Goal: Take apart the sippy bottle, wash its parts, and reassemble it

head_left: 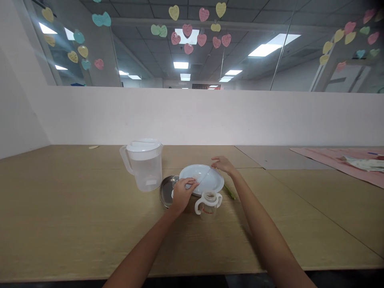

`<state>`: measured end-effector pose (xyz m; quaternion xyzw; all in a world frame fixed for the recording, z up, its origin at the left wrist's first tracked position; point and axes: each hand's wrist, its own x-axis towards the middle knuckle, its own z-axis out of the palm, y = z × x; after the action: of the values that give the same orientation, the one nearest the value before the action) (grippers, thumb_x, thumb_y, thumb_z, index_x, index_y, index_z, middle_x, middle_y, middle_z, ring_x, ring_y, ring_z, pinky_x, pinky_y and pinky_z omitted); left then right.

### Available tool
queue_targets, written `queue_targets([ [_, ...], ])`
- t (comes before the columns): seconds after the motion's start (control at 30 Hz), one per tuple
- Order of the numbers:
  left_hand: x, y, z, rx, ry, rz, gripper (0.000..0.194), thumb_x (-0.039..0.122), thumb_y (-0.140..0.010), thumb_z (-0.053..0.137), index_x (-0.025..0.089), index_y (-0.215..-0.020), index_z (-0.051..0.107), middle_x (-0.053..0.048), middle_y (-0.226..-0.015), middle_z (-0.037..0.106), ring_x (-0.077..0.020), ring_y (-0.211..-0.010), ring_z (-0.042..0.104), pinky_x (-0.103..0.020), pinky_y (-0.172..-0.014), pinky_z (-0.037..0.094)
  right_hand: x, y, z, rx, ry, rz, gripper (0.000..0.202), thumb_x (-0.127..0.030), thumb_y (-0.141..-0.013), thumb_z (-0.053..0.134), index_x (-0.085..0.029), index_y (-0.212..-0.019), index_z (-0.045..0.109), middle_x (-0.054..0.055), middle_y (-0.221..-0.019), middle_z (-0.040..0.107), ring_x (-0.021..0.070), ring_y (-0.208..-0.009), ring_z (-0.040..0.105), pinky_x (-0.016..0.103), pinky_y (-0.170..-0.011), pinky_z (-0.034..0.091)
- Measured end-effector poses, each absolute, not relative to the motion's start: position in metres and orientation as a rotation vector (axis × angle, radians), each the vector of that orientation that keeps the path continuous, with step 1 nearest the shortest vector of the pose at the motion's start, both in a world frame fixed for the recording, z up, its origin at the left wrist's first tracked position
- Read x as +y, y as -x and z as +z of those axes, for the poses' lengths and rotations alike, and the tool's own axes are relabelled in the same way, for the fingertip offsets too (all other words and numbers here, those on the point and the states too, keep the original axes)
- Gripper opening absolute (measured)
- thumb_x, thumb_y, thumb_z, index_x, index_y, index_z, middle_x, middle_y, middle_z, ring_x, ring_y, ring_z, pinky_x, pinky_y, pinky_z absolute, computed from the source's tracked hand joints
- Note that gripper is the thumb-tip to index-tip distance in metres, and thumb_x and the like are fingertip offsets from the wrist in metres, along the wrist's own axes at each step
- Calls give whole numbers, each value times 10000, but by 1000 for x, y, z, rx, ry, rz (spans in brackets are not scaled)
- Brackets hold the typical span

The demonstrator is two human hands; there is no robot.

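A thin, pale straw-like stick (205, 176) stretches between my two hands above a white oval plate (214, 184). My left hand (183, 193) pinches its lower end at the plate's front left edge. The fingers of my right hand (222, 164) are closed on the upper end, over the plate's back right edge. In front of the plate stands a clear bottle with a white two-handled collar (209, 203), its mouth open. A metal dish (167, 192) lies left of the plate, partly behind my left hand.
A clear pitcher with a white lid (147, 168) stands at the left. Something green and thin (229, 192) lies right of the plate. Farther right are a grey mat (255, 156) and a pink cloth (330, 160) with items on it. A white wall rises behind the table.
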<state>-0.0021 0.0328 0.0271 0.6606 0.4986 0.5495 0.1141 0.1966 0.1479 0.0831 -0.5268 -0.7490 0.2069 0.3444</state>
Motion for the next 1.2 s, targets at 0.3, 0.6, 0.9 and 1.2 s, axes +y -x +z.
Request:
queue_targets([
  [0.3,31,4,33,1510,-1880,1593,211,398,-733,620,193,-702,660,14,-716,694,-128,-687,617,-212,-640,435,102,-152,113,-2459,815,1350,260,-276,-620,701,-140,-837,655,27,-805,666,127,-758,597,232,-711,473],
  [0.6,28,13,33,1641,-1955,1683,120,246,-746,524,199,-703,626,-28,-740,663,-176,-763,585,-272,-731,410,114,-159,96,-2506,1155,1302,153,-257,-673,612,-146,-779,605,19,-780,678,121,-744,628,224,-700,497],
  [0.9,41,21,21,1841,-1495,1603,177,33,-616,434,203,-653,462,4,-685,553,-163,-723,534,-270,-709,383,132,-155,67,-2598,1692,765,73,-72,-544,601,-119,-593,629,39,-492,599,156,-519,576,258,-556,445],
  [1.2,47,22,13,1852,-1424,1613,267,-33,-550,416,208,-665,397,24,-684,502,-139,-709,517,-249,-704,397,121,-138,71,-2700,1168,1074,189,-294,-695,562,-127,-662,644,-8,-586,598,84,-556,516,189,-568,416],
])
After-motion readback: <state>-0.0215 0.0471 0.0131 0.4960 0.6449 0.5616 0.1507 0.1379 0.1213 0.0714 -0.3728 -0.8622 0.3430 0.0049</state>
